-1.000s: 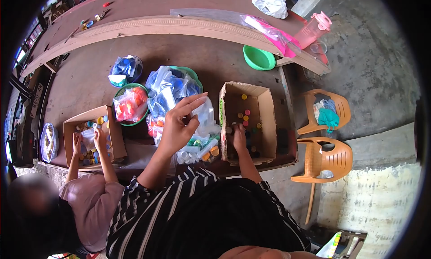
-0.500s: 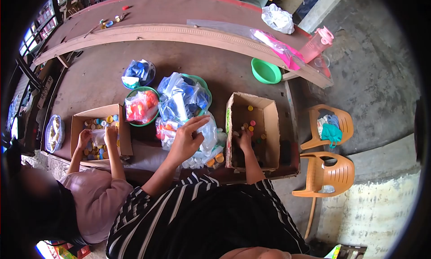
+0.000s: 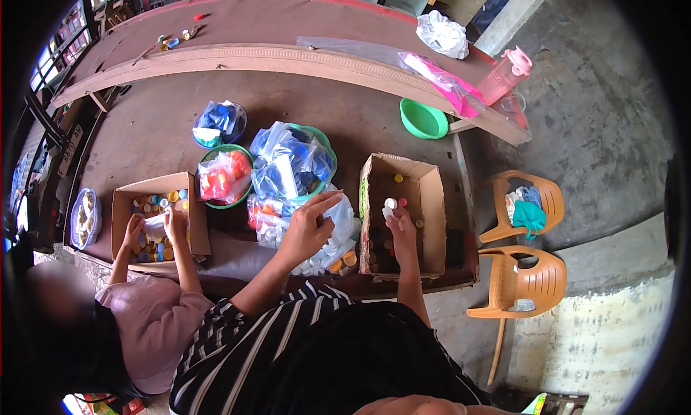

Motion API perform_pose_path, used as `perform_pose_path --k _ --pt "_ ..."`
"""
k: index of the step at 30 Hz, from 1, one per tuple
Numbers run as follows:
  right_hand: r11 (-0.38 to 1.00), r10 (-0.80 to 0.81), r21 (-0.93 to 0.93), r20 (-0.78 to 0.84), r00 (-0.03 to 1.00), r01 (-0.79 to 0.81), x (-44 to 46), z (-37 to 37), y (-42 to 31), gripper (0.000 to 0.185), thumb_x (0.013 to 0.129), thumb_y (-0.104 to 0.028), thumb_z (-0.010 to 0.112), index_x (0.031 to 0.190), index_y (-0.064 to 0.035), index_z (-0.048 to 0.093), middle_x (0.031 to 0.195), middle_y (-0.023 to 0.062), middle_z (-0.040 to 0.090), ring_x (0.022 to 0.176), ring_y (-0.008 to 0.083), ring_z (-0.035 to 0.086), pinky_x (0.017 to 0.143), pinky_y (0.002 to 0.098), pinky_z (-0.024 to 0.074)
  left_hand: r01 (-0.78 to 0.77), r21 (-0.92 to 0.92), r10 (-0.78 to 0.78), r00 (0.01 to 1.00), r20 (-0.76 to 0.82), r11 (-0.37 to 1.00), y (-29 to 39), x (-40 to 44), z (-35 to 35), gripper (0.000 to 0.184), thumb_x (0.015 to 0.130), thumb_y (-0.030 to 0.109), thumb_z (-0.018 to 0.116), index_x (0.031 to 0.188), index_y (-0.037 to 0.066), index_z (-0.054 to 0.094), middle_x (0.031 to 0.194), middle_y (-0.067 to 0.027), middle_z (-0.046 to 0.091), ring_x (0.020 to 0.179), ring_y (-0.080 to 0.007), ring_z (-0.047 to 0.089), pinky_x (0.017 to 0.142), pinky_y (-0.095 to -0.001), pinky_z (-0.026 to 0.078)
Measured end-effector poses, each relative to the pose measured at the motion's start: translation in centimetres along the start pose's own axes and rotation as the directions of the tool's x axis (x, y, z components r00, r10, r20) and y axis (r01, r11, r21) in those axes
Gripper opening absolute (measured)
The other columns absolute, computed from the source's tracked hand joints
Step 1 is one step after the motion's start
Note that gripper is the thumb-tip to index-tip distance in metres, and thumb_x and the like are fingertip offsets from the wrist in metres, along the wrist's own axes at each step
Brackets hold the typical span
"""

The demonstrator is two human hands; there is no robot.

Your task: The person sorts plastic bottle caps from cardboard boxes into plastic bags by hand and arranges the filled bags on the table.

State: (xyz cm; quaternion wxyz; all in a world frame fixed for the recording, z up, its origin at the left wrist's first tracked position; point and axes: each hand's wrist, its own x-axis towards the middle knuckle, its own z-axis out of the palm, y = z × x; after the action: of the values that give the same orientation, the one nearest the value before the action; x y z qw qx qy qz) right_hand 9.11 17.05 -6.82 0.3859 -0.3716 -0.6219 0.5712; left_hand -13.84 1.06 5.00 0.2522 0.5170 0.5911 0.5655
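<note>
My right hand (image 3: 402, 230) is over the right cardboard box (image 3: 437, 220), its fingers closed on white caps (image 3: 390, 204), with a pinkish-red cap beside them. A yellow cap (image 3: 399, 178) and several others lie on the box floor. My left hand (image 3: 308, 228) is raised over bagged caps (image 3: 338, 224), thumb and fingers curled towards each other and the index finger stretched out; whether it holds anything thin or clear is hard to make out. Blue caps in clear bags (image 3: 288, 163) sit in a green basket just beyond it.
At the left a co-worker (image 3: 155, 321) holds a clear bag over a box of mixed caps (image 3: 198, 228). Bagged red caps (image 3: 224, 176), bagged blue caps (image 3: 219, 120) and a green bowl (image 3: 424, 119) stand farther back. Orange chairs (image 3: 529, 282) are at the right.
My right hand has risen from inside the box and now shows white caps at its fingertips. My left hand stays raised in much the same pose. The view has shifted.
</note>
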Motion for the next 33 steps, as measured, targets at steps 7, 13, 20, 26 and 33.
perform_pose_path --k 7,13,20,26,33 --pt "0.914 -0.263 -0.137 0.518 0.814 0.382 -3.4 3.4 -14.0 0.034 0.084 -0.014 0.069 0.114 -0.0017 0.060 0.141 0.0161 0.047 0.123 0.0247 0.051 0.102 0.0364 0.0398 0.029 -0.036 -0.027 0.998 0.055 0.999 0.6 0.8 0.9 0.047 0.076 -0.009 0.050 0.121 -0.005 0.060 0.129 -0.0160 0.059 0.059 -0.0165 0.066 0.056 -0.0281 0.054" --pt "0.887 -0.341 -0.137 0.449 0.826 0.441 -3.4 5.6 -15.6 0.037 0.080 -0.012 0.073 0.114 -0.0036 0.060 0.139 0.0165 0.047 0.129 0.0280 0.046 0.105 0.0397 0.0378 0.049 -0.048 -0.045 0.996 0.077 0.998 0.7 0.5 1.0 0.047 0.075 -0.009 0.048 0.121 -0.005 0.061 0.128 -0.0160 0.060 0.058 -0.0168 0.066 0.056 -0.0279 0.053" --pt "0.850 -0.382 -0.292 0.230 0.895 0.439 -2.2 6.0 -14.4 0.046 0.080 -0.016 0.077 0.121 -0.0039 0.060 0.130 0.0132 0.056 0.118 0.0258 0.056 0.099 0.0369 0.0448 0.052 -0.052 -0.049 0.997 0.056 0.997 0.8 0.1 0.4 0.048 0.076 -0.010 0.047 0.121 -0.005 0.060 0.128 -0.0154 0.060 0.058 -0.0162 0.066 0.056 -0.0277 0.053" --pt "0.762 0.003 -0.646 -0.064 0.998 -0.043 3.0 -2.6 0.5 0.030 0.084 -0.013 0.071 0.110 -0.0016 0.062 0.108 0.0158 0.060 0.099 0.0319 0.062 0.087 0.0390 0.0505 -0.006 0.031 0.005 1.000 0.015 1.000 -0.7 -0.3 -2.2 0.049 0.074 -0.011 0.046 0.120 -0.004 0.062 0.126 -0.0143 0.062 0.057 -0.0140 0.063 0.056 -0.0261 0.050" --pt "0.366 0.123 -0.924 -0.065 0.990 -0.106 2.0 -5.4 11.3 0.041 0.086 -0.010 0.062 0.126 -0.0039 0.054 0.122 0.0176 0.052 0.111 0.0396 0.052 0.092 0.0451 0.0483 0.128 -0.037 -0.129 0.992 -0.011 0.991 -2.3 -0.8 -5.0 0.050 0.073 -0.012 0.043 0.116 -0.001 0.066 0.124 -0.0126 0.065 0.060 -0.0092 0.060 0.054 -0.0234 0.047"
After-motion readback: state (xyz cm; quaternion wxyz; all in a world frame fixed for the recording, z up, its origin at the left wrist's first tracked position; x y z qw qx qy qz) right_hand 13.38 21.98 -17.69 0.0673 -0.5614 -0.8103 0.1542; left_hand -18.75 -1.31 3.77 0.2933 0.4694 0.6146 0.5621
